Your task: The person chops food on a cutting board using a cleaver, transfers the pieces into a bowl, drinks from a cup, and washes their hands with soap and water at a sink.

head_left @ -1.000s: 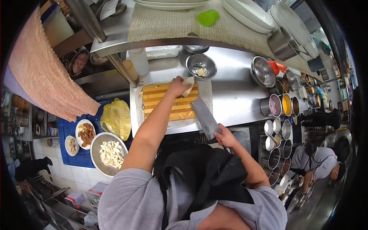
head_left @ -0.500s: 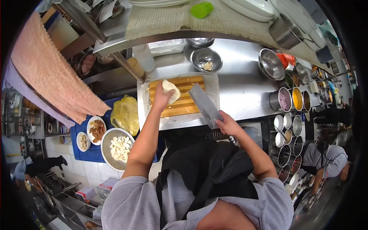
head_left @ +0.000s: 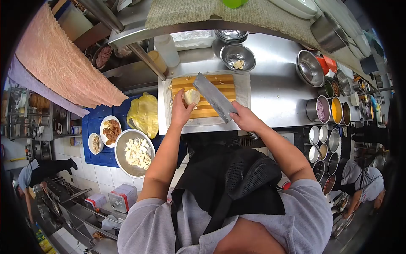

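While my left hand (head_left: 182,108) is pinching a pale piece (head_left: 191,97) over the board (head_left: 204,111), my right hand (head_left: 244,118) is gripping the cleaver (head_left: 215,98). Its blade is slanting across the board.

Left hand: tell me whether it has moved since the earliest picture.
Yes: the left hand has shifted towards the left edge of the cutting board.

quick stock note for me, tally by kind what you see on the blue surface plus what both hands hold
yellow bag: 1
metal bowl: 1
small white bowl: 1
white oval plate: 1
cleaver in right hand: 1
pale piece in left hand: 1
total: 6
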`<action>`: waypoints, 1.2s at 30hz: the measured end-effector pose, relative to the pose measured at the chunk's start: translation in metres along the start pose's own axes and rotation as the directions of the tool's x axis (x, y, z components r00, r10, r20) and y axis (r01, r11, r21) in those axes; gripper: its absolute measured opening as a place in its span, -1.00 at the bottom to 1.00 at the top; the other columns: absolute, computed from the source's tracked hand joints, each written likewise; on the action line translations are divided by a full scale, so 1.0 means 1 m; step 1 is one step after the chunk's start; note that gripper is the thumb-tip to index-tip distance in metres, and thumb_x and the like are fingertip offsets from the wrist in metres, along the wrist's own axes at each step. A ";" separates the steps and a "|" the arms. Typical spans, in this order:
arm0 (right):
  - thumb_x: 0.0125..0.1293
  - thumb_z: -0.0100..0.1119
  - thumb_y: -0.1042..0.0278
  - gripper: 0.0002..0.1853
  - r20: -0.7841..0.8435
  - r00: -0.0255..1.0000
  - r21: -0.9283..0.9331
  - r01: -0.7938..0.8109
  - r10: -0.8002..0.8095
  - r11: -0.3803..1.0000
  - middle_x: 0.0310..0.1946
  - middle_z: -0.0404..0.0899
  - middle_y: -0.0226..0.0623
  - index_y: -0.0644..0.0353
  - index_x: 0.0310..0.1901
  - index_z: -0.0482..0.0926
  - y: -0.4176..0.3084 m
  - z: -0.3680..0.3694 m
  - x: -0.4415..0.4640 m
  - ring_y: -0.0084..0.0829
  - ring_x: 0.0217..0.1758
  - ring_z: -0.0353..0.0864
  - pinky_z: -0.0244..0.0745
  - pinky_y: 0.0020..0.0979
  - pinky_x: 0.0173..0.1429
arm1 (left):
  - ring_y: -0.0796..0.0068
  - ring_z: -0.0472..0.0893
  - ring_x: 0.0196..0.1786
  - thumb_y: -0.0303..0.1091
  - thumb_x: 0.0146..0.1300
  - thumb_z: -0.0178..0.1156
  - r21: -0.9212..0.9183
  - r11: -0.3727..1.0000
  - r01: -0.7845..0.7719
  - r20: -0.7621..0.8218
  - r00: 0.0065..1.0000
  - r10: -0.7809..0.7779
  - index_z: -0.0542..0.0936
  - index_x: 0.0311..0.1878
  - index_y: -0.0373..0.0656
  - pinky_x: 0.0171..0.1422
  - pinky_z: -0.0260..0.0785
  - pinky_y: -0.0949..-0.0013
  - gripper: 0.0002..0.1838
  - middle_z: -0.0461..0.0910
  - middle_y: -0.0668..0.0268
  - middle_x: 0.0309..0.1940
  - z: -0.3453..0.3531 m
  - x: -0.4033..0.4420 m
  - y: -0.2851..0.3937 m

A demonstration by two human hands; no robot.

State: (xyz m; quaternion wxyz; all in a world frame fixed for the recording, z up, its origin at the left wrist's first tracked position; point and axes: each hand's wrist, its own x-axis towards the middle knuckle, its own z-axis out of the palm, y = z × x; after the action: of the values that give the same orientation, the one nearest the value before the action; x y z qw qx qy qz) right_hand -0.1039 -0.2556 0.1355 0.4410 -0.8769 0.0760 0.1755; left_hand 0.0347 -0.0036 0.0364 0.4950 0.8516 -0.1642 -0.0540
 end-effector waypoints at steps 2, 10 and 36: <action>0.46 0.05 0.30 -0.71 0.000 1.000 -0.051 0.027 -0.027 0.998 -0.22 0.58 0.33 0.28 0.05 0.28 -0.007 -0.006 -0.006 0.33 -0.07 0.56 0.39 0.11 -0.01 | -0.04 0.52 0.17 -0.48 0.07 0.46 0.035 0.999 -0.025 -0.025 0.999 0.026 0.36 0.31 -0.18 0.26 0.48 0.14 -0.28 0.44 0.04 0.16 -0.003 -0.002 0.005; 0.47 -0.03 0.34 -0.70 0.103 0.995 -0.195 0.016 0.004 0.981 -0.25 0.58 0.36 0.36 0.04 0.20 -0.032 -0.010 0.006 0.33 -0.10 0.58 0.40 0.15 -0.02 | 0.18 0.54 0.19 -0.58 0.10 0.41 -0.010 1.000 -0.022 -0.001 1.000 0.022 0.41 0.30 -0.19 0.07 0.67 0.29 -0.34 0.40 0.13 0.18 -0.001 -0.005 0.001; 0.44 0.00 0.35 -0.73 0.066 0.980 -0.426 -0.143 0.188 0.893 -0.40 0.59 0.32 0.27 0.03 0.24 0.022 0.027 -0.039 0.33 -0.26 0.59 0.43 0.19 -0.15 | 0.17 0.63 0.04 -0.58 0.07 0.43 -0.183 0.983 0.025 -0.075 0.996 -0.040 0.43 0.24 -0.22 0.14 0.60 0.27 -0.37 0.51 0.12 0.07 0.001 -0.004 -0.026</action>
State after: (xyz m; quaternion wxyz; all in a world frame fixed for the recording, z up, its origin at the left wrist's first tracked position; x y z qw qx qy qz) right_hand -0.1525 -0.2479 0.1190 0.2293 -0.9309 0.0875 0.2707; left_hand 0.0364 0.0092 0.0134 0.5756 0.8069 -0.1251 -0.0434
